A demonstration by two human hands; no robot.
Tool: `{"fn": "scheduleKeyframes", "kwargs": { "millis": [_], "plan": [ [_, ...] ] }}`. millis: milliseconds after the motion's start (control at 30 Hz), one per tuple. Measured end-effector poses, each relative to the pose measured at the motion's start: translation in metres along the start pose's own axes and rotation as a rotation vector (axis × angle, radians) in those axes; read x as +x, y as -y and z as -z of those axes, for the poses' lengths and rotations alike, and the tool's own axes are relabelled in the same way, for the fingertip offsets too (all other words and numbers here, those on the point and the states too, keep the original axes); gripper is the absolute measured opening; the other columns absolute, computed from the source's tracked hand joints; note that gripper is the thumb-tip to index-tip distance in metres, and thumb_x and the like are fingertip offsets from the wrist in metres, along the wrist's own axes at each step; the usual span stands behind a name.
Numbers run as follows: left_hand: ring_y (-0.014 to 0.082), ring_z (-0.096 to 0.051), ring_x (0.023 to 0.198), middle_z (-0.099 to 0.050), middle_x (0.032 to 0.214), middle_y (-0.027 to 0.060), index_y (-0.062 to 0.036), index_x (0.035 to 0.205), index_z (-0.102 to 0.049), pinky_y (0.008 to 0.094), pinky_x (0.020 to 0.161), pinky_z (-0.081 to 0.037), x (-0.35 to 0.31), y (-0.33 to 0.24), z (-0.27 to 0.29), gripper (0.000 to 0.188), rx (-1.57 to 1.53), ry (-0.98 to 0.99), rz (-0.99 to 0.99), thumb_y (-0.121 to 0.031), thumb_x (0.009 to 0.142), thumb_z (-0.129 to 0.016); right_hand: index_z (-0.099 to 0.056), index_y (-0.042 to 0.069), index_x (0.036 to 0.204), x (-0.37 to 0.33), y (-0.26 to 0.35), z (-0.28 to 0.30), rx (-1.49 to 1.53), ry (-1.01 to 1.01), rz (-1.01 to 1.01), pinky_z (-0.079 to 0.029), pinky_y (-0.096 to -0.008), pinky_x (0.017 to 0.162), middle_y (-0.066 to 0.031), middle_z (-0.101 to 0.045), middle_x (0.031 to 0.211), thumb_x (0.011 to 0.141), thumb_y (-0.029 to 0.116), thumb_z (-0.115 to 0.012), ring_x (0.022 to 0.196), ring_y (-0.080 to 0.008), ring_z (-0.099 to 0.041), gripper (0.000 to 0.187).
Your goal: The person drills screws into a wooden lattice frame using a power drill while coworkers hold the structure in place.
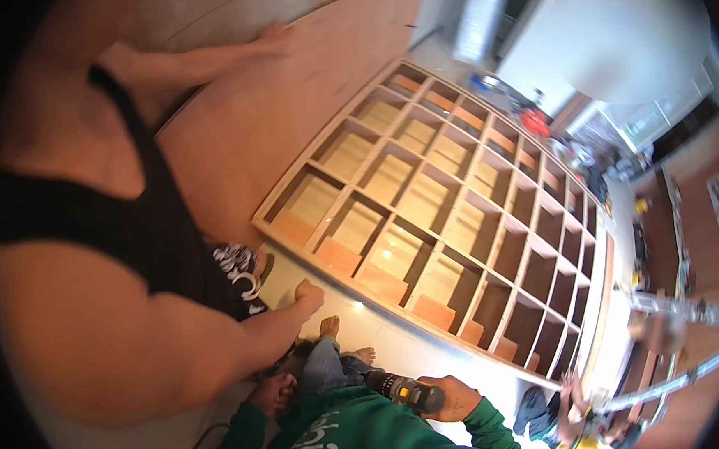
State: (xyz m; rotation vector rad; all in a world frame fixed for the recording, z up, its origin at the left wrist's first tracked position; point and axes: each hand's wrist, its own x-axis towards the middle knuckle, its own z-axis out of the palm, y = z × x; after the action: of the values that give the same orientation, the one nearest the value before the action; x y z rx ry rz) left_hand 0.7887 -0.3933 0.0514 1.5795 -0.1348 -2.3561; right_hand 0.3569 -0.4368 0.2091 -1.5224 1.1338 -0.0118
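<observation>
Drill clamped in the right hand; left hand curled (contents, if any, I cannot tell). Beyond the grip, the wooden grid's nearest compartments contain reddish panels.

At the far side is a shiny silver cylinder; to its right, a red object sits beside blurred clutter. On the right, two white paper sheets hang on a brown panel, beyond a metal ladder.
</observation>
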Motion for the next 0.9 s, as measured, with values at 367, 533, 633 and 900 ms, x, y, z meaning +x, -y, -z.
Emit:
{"fn": "scheduleKeyframes", "kwargs": {
  "millis": [367,533,633,900],
  "plan": [
    [0.0105,-0.045,0.064,-0.045,0.081,-0.0033,-0.012,0.111,-0.059,0.0328,0.06,-0.049,-0.015,-0.035,0.015,0.02,0.221,-0.024,-0.068,-0.031,0.109,-0.052,-0.067,0.007,0.118,-0.014,-0.026,-0.025,0.16,-0.187,-0.036,-0.056,-0.0467,0.085,-0.0199,-0.075,0.098,0.08,0.031,-0.083,0.094,-0.0405,-0.073,0.047],
    [0.0122,-0.051,0.066,-0.054,0.086,-0.0018,-0.0107,0.113,-0.063,0.0342,0.06,-0.05,-0.011,-0.055,0.018,0.021,0.408,0.169,-0.151,-0.029,0.105,-0.057,-0.067,0.007,0.118,-0.014,-0.024,-0.031,0.203,-0.208,-0.019,-0.056,-0.0464,0.086,-0.0197,-0.075,0.098,0.081,0.032,-0.083,0.095,-0.041,-0.072,0.047],
    [0.0143,-0.053,0.067,-0.056,0.087,0.0004,-0.0103,0.113,-0.065,0.0355,0.061,-0.05,-0.013,-0.076,0.019,0.024,0.532,0.051,-0.089,-0.031,0.103,-0.057,-0.067,0.007,0.118,-0.013,-0.017,-0.031,0.18,-0.19,-0.074,-0.056,-0.0464,0.086,-0.02,-0.075,0.098,0.081,0.031,-0.083,0.095,-0.0409,-0.072,0.047],
    [0.0199,-0.059,0.071,-0.064,0.089,0.0062,-0.009,0.115,-0.07,0.0391,0.065,-0.052,-0.041,-0.132,0.061,0.035,1.005,-0.167,-0.04,-0.037,0.1,-0.057,-0.069,0.006,0.127,-0.032,-0.018,-0.051,0.245,-0.151,-0.294,-0.056,-0.0424,0.088,-0.0201,-0.076,0.102,0.08,0.026,-0.083,0.094,-0.0334,-0.073,0.053]
  ]
}}
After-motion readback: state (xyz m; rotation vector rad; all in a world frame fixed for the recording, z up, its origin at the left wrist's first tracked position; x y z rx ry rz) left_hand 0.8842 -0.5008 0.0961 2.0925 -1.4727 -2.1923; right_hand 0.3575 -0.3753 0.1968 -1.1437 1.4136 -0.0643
